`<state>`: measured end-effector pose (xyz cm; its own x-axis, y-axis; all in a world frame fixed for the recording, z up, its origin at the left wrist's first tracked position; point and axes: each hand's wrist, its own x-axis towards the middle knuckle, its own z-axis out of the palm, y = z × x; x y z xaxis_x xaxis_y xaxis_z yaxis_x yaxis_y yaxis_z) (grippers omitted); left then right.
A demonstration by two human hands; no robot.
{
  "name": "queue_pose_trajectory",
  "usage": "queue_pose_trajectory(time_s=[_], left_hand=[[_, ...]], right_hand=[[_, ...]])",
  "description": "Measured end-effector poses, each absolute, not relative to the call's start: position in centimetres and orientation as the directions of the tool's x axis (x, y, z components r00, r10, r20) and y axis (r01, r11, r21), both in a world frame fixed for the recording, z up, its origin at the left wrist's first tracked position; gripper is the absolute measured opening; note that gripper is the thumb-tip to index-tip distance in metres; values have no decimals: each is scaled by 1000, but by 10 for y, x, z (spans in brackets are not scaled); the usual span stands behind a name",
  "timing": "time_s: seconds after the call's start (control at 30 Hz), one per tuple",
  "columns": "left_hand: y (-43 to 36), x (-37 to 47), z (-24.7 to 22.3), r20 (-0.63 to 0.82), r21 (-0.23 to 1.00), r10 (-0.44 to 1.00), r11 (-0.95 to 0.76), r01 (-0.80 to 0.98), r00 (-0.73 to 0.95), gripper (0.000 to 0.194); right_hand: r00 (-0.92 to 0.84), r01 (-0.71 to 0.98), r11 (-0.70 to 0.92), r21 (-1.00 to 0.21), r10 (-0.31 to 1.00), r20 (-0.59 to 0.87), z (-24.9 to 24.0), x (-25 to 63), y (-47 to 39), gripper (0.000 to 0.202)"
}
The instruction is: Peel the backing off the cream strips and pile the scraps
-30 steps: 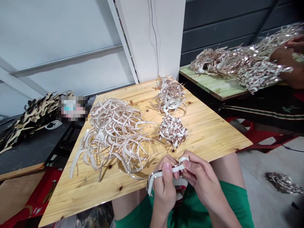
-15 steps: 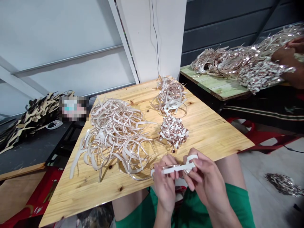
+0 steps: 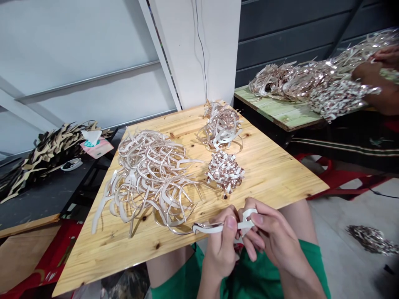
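Observation:
Near the front edge of the wooden table (image 3: 255, 174), my left hand (image 3: 222, 241) pinches a white and rose-gold strip (image 3: 207, 228) between thumb and fingers. The strip's looped end sticks out to the left. My right hand (image 3: 271, 232) grips the folded right end of the same strip. Just beyond my hands lies a compact bundle of folded strips (image 3: 226, 170). A loose pile of curled strips (image 3: 149, 166) spreads over the table's left half, and a smaller curled pile (image 3: 222, 124) sits at the back.
At right, another person's hands (image 3: 374, 79) are over shiny strips (image 3: 311, 79) on a pale green table (image 3: 280, 112). A tissue box (image 3: 97, 147) and dark and tan strips (image 3: 59, 145) lie at left. A strip bundle (image 3: 370, 238) is on the floor.
My left thumb has come down on the strip, and my left hand has shifted slightly right. My right hand still holds the folded end. The view has moved a little.

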<state>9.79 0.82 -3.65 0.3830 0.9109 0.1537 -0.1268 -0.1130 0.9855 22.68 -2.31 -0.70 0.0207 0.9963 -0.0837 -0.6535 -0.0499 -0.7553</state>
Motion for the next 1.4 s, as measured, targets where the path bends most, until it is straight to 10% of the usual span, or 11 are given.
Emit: queue_pose_trajectory(time_s=[0.5, 0.9, 1.13, 1.4], left_hand=[[17, 84, -24, 314, 896, 783, -432, 106, 537, 35], [10, 78, -7, 365, 819, 762, -536, 204, 535, 31], [0, 78, -8, 495, 780, 785, -590, 207, 372, 30], [-5, 63, -1, 662, 687, 723, -691, 225, 197, 25]], right_hand=[[38, -895, 13, -446, 998, -46, 8, 234, -21, 37], [189, -897, 100, -431, 967, -170, 9, 245, -31, 28], [491, -257, 313, -914, 857, 155, -9, 220, -36, 24], [169, 507, 73, -859, 969, 182, -24, 224, -52, 20]])
